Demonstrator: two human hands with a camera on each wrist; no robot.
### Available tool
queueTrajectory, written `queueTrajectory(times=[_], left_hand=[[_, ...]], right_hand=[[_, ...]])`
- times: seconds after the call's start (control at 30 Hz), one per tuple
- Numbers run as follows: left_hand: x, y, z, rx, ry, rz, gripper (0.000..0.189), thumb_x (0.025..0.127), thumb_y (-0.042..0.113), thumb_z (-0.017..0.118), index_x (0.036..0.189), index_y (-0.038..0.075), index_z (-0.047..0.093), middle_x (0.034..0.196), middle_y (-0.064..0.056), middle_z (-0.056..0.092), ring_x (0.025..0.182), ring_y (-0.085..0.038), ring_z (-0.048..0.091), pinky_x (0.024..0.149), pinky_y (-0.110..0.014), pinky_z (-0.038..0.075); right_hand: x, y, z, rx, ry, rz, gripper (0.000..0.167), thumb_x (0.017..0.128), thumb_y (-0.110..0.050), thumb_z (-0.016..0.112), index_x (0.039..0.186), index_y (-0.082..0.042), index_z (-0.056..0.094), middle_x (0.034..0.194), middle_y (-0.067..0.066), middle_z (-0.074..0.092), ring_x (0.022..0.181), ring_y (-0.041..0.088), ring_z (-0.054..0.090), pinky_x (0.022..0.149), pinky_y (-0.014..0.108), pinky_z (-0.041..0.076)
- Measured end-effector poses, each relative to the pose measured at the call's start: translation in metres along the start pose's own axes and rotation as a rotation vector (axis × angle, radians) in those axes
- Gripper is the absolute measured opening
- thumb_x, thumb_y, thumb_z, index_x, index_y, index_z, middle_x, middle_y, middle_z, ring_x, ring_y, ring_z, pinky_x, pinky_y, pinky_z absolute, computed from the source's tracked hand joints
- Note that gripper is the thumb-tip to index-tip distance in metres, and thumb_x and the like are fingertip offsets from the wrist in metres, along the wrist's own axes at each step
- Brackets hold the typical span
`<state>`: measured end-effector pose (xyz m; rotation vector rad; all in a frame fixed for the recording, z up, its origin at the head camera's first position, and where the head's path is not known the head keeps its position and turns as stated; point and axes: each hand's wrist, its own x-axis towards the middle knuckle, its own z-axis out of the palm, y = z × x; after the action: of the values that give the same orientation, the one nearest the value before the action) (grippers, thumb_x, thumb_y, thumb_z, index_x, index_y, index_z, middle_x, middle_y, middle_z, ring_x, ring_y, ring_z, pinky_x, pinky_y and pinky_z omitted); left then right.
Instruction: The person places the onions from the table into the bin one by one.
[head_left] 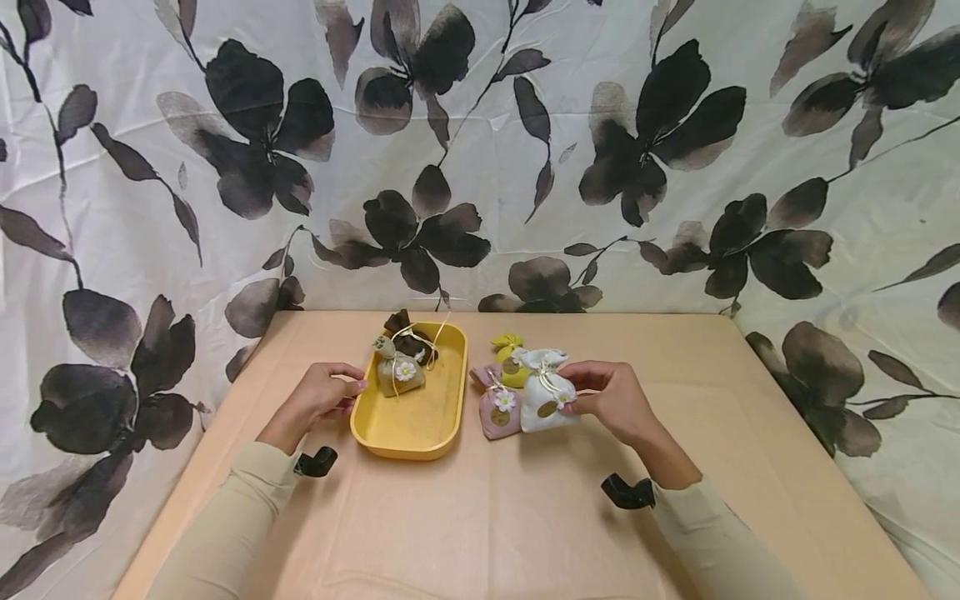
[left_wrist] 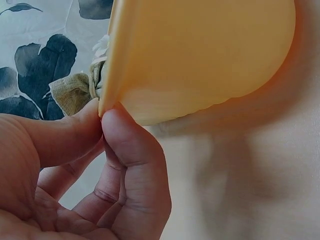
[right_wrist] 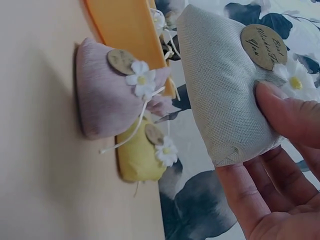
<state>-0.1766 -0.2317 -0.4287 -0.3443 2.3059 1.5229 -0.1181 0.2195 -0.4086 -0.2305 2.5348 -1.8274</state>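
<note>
My left hand (head_left: 321, 392) pinches the left rim of a yellow tray (head_left: 408, 452) between thumb and forefinger, as the left wrist view shows close up. Inside the tray lie an olive-beige sachet (head_left: 402, 376) with a white flower and a dark brown sachet (head_left: 420, 346) behind it. To the right of the tray, my right hand (head_left: 615, 398) grips a white sachet (right_wrist: 220, 95) by its side, raised off the table. It bears a round tag and a flower. Beside it a pink sachet (head_left: 498, 414) and a yellow sachet (head_left: 515, 367) stand on the table.
A peach cloth (head_left: 420, 533) covers the table. Behind and at both sides hangs a white curtain (head_left: 525, 208) with dark floral print. Black wrist mounts (head_left: 628, 492) are on both forearms.
</note>
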Motion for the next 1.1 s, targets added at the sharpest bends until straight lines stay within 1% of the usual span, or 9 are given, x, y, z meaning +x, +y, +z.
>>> queueTrajectory(times=[0.07,0.13,0.27,0.47,0.7,0.9,1.1], left_hand=[[0.000,0.000,0.000,-0.001,0.000,0.003,0.033,0.100,0.013,0.070,0.130,0.001,0.065,0.077,-0.003,0.065,0.058,-0.009,0.060,0.056,-0.025,0.057],[0.000,-0.001,0.000,-0.001,0.000,0.005,0.033,0.100,0.012,0.069,0.130,0.001,0.065,0.078,-0.003,0.065,0.059,-0.009,0.060,0.056,-0.024,0.056],[0.000,-0.001,0.000,0.002,0.005,0.003,0.034,0.100,0.013,0.070,0.131,0.001,0.065,0.078,-0.004,0.064,0.059,-0.009,0.060,0.055,-0.024,0.056],[0.000,-0.002,0.000,0.002,0.010,-0.001,0.035,0.100,0.013,0.070,0.132,0.001,0.065,0.079,-0.004,0.064,0.058,-0.009,0.059,0.054,-0.023,0.055],[-0.001,-0.003,0.000,-0.008,0.003,0.008,0.034,0.099,0.012,0.070,0.130,-0.001,0.065,0.077,-0.004,0.064,0.057,-0.009,0.058,0.054,-0.022,0.055],[0.001,-0.005,0.000,-0.006,0.011,0.014,0.033,0.099,0.012,0.070,0.130,0.000,0.065,0.075,-0.004,0.064,0.056,-0.009,0.058,0.054,-0.022,0.054],[0.000,-0.005,0.000,-0.004,0.003,0.028,0.034,0.100,0.012,0.068,0.131,-0.002,0.065,0.074,-0.002,0.064,0.057,-0.009,0.059,0.055,-0.023,0.055]], right_hand=[[0.003,-0.003,0.001,-0.006,-0.007,-0.005,0.045,0.070,0.012,0.086,0.113,0.003,0.076,0.110,0.005,0.077,0.094,0.012,0.073,0.079,0.025,0.061],[0.006,-0.005,0.002,-0.011,-0.006,-0.006,0.045,0.070,0.012,0.086,0.113,0.002,0.077,0.110,0.006,0.077,0.094,0.012,0.073,0.080,0.024,0.061],[0.010,-0.011,0.005,0.010,0.000,-0.018,0.044,0.069,0.013,0.086,0.111,0.002,0.077,0.105,0.000,0.078,0.093,0.012,0.073,0.078,0.025,0.061],[0.017,-0.019,0.010,0.059,-0.006,-0.052,0.044,0.067,0.015,0.085,0.110,0.007,0.076,0.097,-0.007,0.078,0.090,0.011,0.074,0.074,0.026,0.062],[0.028,-0.024,0.017,0.086,-0.027,-0.067,0.043,0.068,0.017,0.083,0.110,0.009,0.075,0.098,-0.005,0.078,0.091,0.012,0.074,0.075,0.026,0.062],[0.037,-0.030,0.023,0.100,-0.033,-0.091,0.043,0.067,0.019,0.082,0.108,0.008,0.076,0.098,-0.006,0.078,0.092,0.013,0.074,0.076,0.026,0.062],[0.046,-0.037,0.030,0.119,-0.047,-0.086,0.043,0.068,0.020,0.081,0.109,0.009,0.076,0.097,-0.007,0.078,0.091,0.013,0.074,0.076,0.027,0.063]])
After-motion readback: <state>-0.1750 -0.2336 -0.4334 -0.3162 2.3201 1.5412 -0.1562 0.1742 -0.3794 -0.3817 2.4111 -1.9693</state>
